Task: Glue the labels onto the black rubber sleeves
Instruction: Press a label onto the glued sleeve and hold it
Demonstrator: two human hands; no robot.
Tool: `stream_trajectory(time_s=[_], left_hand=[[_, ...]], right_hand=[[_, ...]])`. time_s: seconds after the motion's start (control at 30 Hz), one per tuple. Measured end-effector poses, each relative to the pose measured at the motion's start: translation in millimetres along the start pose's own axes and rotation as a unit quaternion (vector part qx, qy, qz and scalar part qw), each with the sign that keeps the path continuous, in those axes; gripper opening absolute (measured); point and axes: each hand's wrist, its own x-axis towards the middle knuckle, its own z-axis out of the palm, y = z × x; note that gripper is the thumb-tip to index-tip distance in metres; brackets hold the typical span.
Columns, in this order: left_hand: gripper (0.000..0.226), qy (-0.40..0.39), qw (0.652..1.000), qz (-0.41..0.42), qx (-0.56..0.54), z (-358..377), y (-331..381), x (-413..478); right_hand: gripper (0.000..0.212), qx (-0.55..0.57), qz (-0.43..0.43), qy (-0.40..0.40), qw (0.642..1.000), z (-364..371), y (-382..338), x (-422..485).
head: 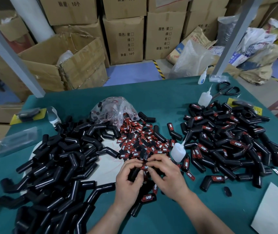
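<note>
My left hand (129, 179) grips a black rubber sleeve (133, 173) low in the middle of the table. My right hand (165, 173) pinches a red and black label (144, 167) against that sleeve, thumb and fingers on its edges. A heap of bare black sleeves (57, 159) lies to the left. Sleeves with labels on them (227, 139) are piled to the right. Loose labels (141, 141) spill from a clear bag (113, 108) just beyond my hands. A small glue bottle (178, 152) stands right of the labels.
Two more glue bottles (204, 98), (202, 77) and black scissors (226, 91) lie at the far right of the green table (168, 217). White paper (276, 211) sits at the near right corner. Cardboard boxes (124, 39) and sacks stand behind.
</note>
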Motion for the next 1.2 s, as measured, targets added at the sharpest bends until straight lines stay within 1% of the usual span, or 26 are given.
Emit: stream_trajectory(time_s=[0.27, 0.4, 0.57, 0.73, 0.9, 1.2], left_hand=[[0.015, 0.012, 0.999, -0.03, -0.036, 0.4, 2.6, 0.2], [0.016, 0.016, 0.999, -0.028, -0.038, 0.2, 3.2, -0.6], [0.018, 0.009, 0.999, -0.025, -0.037, -1.5, 1.8, -1.0], [0.019, 0.008, 0.999, -0.02, -0.031, -1.6, 1.9, -1.1], [0.016, 0.014, 0.999, -0.032, -0.026, -0.6, 2.1, -0.8], [0.017, 0.012, 0.999, -0.036, -0.023, -0.8, 0.7, -0.4]], right_hand=[[0.024, 0.027, 0.001, -0.01, 1.0, -1.8, -1.2, -0.1], [0.018, -0.008, -0.017, -0.011, 1.0, -0.5, -1.5, 0.0], [0.015, -0.004, -0.009, -0.002, 1.0, 0.3, -2.4, 0.3], [0.015, 0.0, -0.008, -0.006, 1.0, -0.6, -1.9, 0.1], [0.022, 0.016, 0.013, -0.008, 1.0, -2.5, -1.9, -0.5], [0.018, -0.008, -0.007, -0.004, 1.0, 0.7, 0.1, -0.5]])
